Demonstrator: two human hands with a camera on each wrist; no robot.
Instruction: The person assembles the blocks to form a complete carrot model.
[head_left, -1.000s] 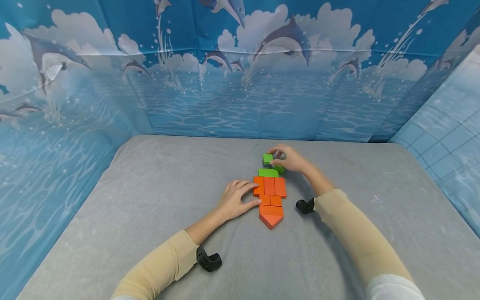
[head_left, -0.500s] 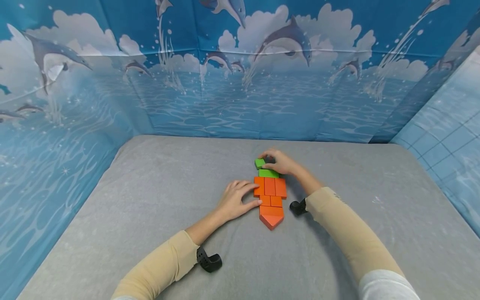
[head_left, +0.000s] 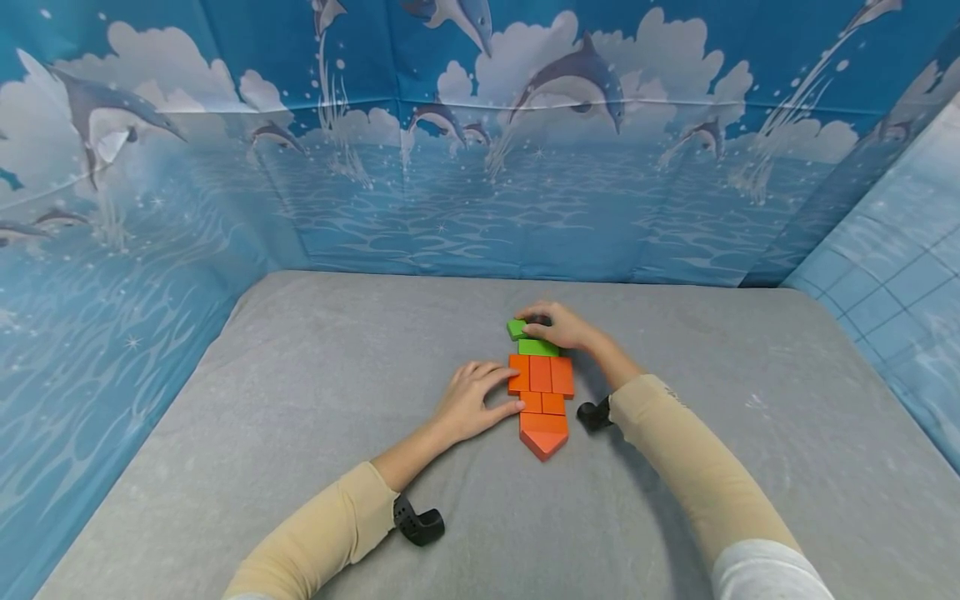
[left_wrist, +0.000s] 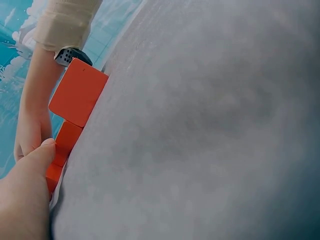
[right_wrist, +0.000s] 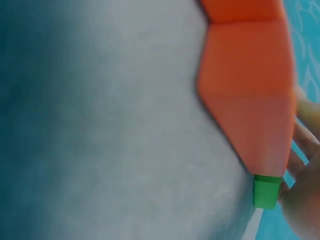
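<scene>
Orange wooden blocks (head_left: 540, 375) lie fitted together on the grey cloth in the head view, ending in a point at the near end. My left hand (head_left: 472, 402) rests along their left side, with fingertip and thumb tip touching the edges. Behind the orange blocks lies a long green block (head_left: 538, 347). My right hand (head_left: 561, 325) is over that far end and pinches a small green block (head_left: 516, 329) between finger and thumb, just beyond the long block's left end. The right hand covers the space behind the long block's right part.
Grey cloth (head_left: 337, 375) covers the table on every side of the blocks. A blue dolphin-print curtain (head_left: 480, 208) rises along the back and sides. Black wrist cameras (head_left: 418, 521) stick out from both sleeves, the right one close to the orange blocks.
My right hand has moved left and slightly nearer with the small green block, lowering it beside the long block. Another green block at its right is now hidden. The left hand stays put.
</scene>
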